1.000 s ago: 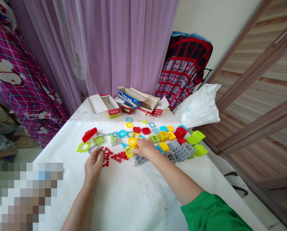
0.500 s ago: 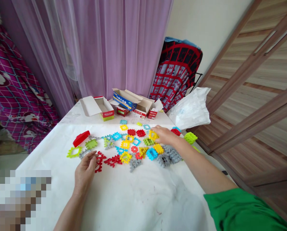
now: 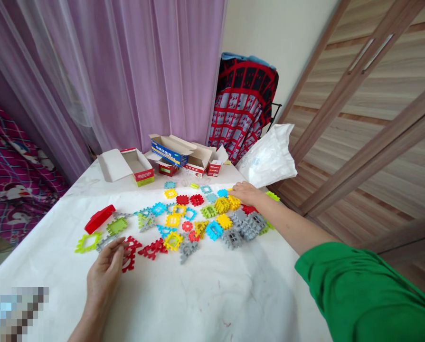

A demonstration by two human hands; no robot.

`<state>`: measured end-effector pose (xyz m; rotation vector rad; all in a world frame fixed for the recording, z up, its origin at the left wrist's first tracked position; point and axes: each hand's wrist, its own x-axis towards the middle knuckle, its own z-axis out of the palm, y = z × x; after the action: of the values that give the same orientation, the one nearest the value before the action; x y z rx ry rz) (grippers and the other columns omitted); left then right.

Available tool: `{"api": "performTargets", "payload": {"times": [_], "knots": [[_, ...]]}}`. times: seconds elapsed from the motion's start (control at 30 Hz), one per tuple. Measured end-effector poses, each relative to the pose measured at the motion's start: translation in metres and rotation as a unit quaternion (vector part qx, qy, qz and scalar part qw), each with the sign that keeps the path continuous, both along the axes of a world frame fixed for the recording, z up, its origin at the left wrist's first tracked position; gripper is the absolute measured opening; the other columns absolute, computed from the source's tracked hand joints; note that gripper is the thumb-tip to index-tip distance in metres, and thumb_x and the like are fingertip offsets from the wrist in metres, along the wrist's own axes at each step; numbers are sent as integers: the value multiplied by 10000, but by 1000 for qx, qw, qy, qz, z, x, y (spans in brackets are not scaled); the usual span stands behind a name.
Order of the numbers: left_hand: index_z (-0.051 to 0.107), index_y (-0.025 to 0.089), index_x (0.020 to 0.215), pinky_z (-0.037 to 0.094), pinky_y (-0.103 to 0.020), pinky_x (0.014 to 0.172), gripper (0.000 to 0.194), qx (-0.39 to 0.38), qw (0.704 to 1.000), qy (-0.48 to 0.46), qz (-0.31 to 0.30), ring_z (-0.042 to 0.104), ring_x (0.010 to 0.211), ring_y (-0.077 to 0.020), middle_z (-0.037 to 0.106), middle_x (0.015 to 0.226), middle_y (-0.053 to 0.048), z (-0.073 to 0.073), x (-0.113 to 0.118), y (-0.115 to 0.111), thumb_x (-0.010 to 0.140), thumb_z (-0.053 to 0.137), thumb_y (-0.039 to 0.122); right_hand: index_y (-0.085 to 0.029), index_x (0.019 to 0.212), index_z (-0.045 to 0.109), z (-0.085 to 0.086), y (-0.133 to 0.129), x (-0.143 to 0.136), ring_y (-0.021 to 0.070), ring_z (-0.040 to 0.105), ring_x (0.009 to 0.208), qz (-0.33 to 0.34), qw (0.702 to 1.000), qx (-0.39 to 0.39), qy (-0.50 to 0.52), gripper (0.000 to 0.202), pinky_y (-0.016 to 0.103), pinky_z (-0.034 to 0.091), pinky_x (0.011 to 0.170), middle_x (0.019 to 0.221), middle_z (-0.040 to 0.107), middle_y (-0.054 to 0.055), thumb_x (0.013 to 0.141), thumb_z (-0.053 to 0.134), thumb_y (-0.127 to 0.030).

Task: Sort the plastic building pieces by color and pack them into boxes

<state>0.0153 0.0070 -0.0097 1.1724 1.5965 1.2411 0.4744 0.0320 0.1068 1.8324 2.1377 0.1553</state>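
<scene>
My left hand [image 3: 104, 267] rests on the white table, its fingers loosely curled and apart from the thumb. The fingertips are beside a red notched building piece [image 3: 130, 255]; whether they touch it I cannot tell. More red triangular pieces [image 3: 154, 248] lie just to its right. Stretched out over the far right of the pile, my right hand [image 3: 246, 194] has its fingers extended. A blue piece [image 3: 222, 193] and yellow pieces [image 3: 222, 205] lie near its fingertips. A red piece [image 3: 248, 209] shows partly under the wrist. Grey pieces [image 3: 248, 224] are heaped nearer to me.
Opened cardboard boxes [image 3: 141, 167] line the back of the table [image 3: 184, 299]. A white plastic bag [image 3: 267, 156] stands at the back right. Toward the left lie a red curved part [image 3: 99, 218] and a lime square frame [image 3: 88, 242]. Wooden wardrobe doors [image 3: 376, 109] are at right.
The view has turned right. My right hand has moved off the yellow pieces, farther back and right, uncovering them and the blue piece. My left hand stays beside the red piece.
</scene>
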Motion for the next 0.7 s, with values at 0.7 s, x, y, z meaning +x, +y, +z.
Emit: {"api": "performTargets", "payload": {"times": [0.7], "knots": [[668,203,1000,596,-310,633,461,12,1000,-18,3,689,717,-182,739,901,-60,7,5,-3,667,626,518,-229,1319,593,37,11,-51,291,525,1188,46,998,39,8,444,401,379,962,1263,634,111,877,560,-198]]}}
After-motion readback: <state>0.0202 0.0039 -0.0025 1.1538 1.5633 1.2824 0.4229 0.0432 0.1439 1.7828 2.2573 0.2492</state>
